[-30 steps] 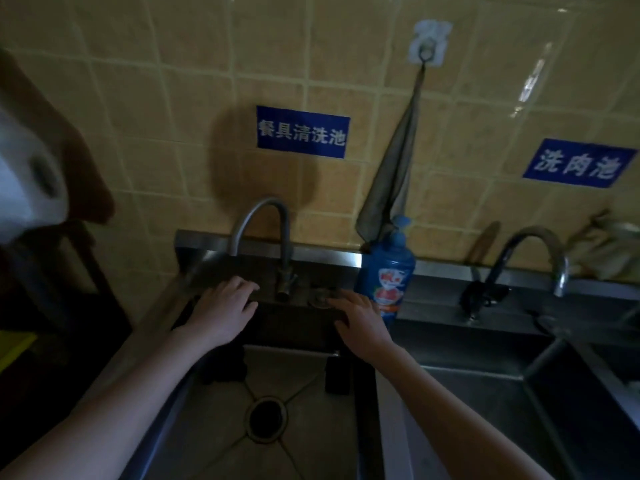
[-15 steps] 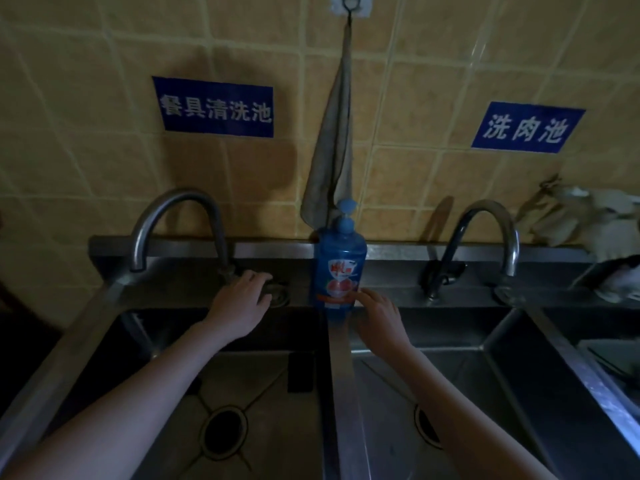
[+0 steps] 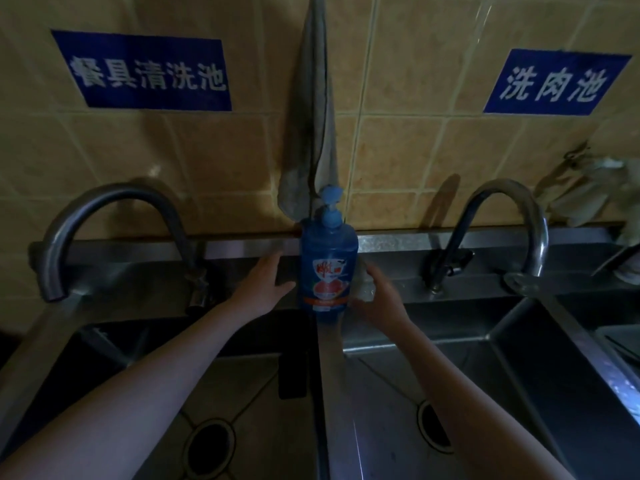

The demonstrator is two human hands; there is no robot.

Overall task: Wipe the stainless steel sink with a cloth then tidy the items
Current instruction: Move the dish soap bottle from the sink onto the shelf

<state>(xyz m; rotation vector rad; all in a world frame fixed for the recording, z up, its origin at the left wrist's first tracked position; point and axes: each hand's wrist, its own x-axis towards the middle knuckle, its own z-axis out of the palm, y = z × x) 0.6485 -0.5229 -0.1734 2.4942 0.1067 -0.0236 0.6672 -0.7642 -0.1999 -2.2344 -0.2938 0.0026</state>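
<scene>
A grey cloth [image 3: 311, 133] hangs from the tiled wall above a blue pump bottle of dish soap [image 3: 327, 271]. The bottle stands on the steel back ledge [image 3: 242, 249], over the divider between the left basin [image 3: 249, 403] and the right basin [image 3: 460, 368]. My left hand [image 3: 265, 287] lies flat on the ledge just left of the bottle, fingers spread, holding nothing. My right hand [image 3: 379, 297] is just right of the bottle with its thumb near the base. A small pale blurred thing [image 3: 365, 284] sits at its fingertips; I cannot tell what it is.
Curved faucets rise over the left basin [image 3: 114, 202] and the right basin [image 3: 502, 195]. Each basin has a round drain [image 3: 207, 448] [image 3: 433, 427]. Another basin [image 3: 620, 344] starts at the far right. A crumpled pale rag or gloves [image 3: 588, 188] rests against the wall.
Both hands slid right along the back ledge, from around the left faucet's base to either side of the soap bottle. The view shifted right and closer.
</scene>
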